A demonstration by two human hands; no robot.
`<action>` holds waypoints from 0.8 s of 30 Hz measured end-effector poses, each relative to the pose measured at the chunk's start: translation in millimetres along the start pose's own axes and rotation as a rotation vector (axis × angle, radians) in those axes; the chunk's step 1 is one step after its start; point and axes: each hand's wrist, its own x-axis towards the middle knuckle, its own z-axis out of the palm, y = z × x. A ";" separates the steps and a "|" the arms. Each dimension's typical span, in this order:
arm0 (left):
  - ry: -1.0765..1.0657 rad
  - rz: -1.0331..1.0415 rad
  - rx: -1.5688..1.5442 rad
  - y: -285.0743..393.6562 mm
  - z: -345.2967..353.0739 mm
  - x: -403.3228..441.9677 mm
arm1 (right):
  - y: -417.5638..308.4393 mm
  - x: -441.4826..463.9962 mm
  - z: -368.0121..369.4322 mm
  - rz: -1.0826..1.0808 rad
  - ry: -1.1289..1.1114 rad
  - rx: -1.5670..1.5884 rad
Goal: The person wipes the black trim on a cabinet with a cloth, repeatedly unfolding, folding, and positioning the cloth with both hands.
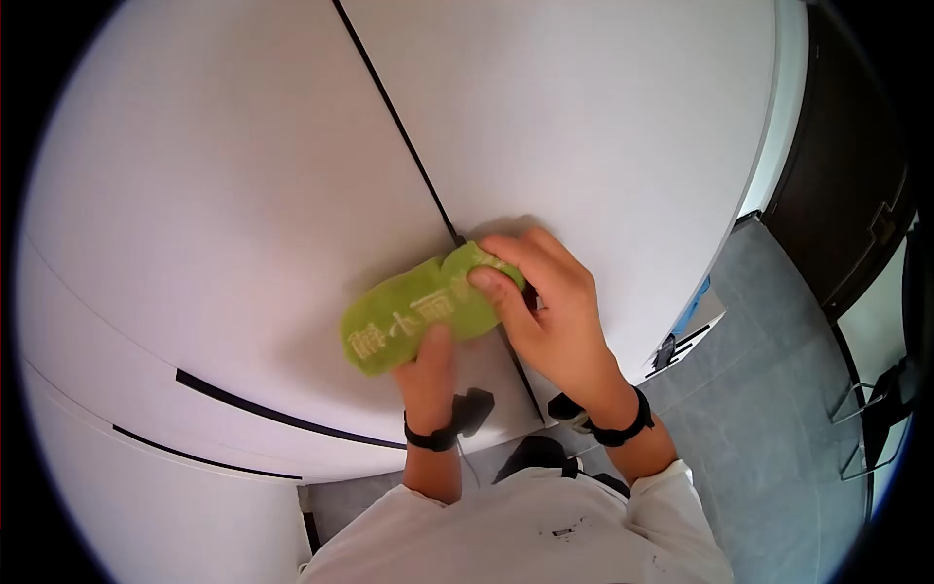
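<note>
A soft-looking green item [404, 308] with pale lettering lies slantwise in front of a white panelled surface, across its dark seam. My right hand [550, 297] pinches the item's upper right end between thumb and fingers. From below, my left hand [428, 370] holds its lower edge, with the thumb on the lettered face and the other fingers hidden behind it. Both wrists wear black straps with small dark devices.
White panels [243, 146] with dark grooves fill the left and middle. At the right are grey floor tiles [749, 389], a dark door [842, 146], a low white unit [696, 336] with a blue item, and a dark chair-like object with metal legs.
</note>
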 end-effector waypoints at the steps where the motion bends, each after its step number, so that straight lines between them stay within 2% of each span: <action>1: 0.019 -0.029 -0.095 7.9 3.1 -3.1 | -6.4 1.8 -1.2 0.004 -0.010 0.003; 5: 0.091 -0.107 -0.275 -5.8 9.5 -21.0 | 2.2 -7.8 -3.8 0.020 -0.018 0.003; 9: 0.059 -0.119 -0.188 -6.4 2.8 -25.8 | 11.4 -18.6 0.7 0.019 0.005 0.025; 12: 0.182 -0.060 -0.149 -6.3 1.2 -22.7 | 6.5 -18.2 -0.4 0.028 0.004 0.019; 15: 0.073 0.052 0.031 16.1 2.8 -10.5 | 1.3 -3.5 5.1 0.029 0.060 0.084; 17: 0.052 0.003 -0.126 32.3 13.3 -8.6 | 3.1 -1.5 10.3 0.172 0.136 0.362; 18: 0.052 0.007 -0.122 29.4 7.4 -10.3 | 11.1 -0.2 10.0 0.063 0.138 0.348; 20: -0.142 0.098 0.210 13.6 -7.8 -17.0 | 10.6 -1.5 4.4 0.056 0.130 0.326; 21: -0.141 0.095 0.210 9.2 -9.3 -20.3 | 9.8 -3.4 2.7 0.055 0.118 0.300; 23: -0.117 0.236 0.490 1.7 -7.4 -28.8 | 12.6 -9.4 2.7 0.050 0.118 0.271; 24: -0.120 0.234 0.488 0.7 -7.0 -31.3 | 13.3 -11.1 2.4 0.041 0.121 0.242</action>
